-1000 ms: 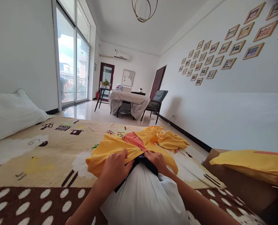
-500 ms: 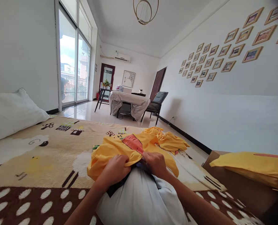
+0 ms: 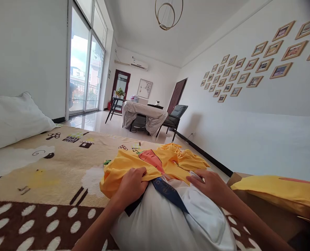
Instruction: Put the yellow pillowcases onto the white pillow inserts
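Note:
A yellow pillowcase (image 3: 126, 162) with a red carrot print lies over the far end of a white pillow (image 3: 157, 223). My left hand (image 3: 134, 183) is closed on the pillowcase's near edge, left of centre. At the right, my right hand (image 3: 207, 181) pinches the same edge between thumb and fingers. A dark blue band with lettering (image 3: 168, 191) crosses the white pillow between my hands. The pillow's near part is uncovered by the yellow cloth.
Beneath is a beige blanket (image 3: 74, 160) with a brown dotted border. Another white pillow (image 3: 14, 120) lies at left. Crumpled yellow cloth (image 3: 191, 158) is beyond my hands, and a yellow pillow (image 3: 277, 191) sits on a box (image 3: 240, 177) at right. A covered table (image 3: 144, 108) and chair (image 3: 174, 118) stand farther off.
My right hand has moved right with the pillowcase edge, and the opening is stretched wider. More of the dark blue band and white pillow shows. My left hand keeps its hold.

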A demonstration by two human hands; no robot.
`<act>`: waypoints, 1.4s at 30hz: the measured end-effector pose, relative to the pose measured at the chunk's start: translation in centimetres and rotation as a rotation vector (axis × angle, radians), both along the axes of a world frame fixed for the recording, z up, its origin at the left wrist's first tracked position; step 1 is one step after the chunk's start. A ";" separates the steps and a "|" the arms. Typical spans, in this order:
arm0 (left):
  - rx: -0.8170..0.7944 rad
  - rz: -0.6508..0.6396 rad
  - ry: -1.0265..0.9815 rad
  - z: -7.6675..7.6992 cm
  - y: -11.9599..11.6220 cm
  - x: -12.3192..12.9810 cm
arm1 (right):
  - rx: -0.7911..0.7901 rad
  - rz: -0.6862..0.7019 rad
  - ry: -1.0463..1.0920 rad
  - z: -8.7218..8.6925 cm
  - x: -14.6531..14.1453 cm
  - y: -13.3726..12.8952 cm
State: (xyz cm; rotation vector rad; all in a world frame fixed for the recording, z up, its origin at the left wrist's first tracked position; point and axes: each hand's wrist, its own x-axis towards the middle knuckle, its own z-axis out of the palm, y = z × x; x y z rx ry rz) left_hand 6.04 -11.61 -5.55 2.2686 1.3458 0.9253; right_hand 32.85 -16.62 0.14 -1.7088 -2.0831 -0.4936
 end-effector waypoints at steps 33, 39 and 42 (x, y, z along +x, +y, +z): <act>0.795 0.228 0.260 -0.8 -1.3 2.3 | 0.286 0.001 -0.354 -6.8 -4.3 2.5; 0.505 -0.050 0.031 -1.7 1.2 1.9 | 0.366 -0.100 -0.241 -6.4 -1.0 1.6; 0.544 -0.089 0.025 -2.7 1.3 3.1 | 0.551 -0.114 -0.209 -7.9 -0.4 1.1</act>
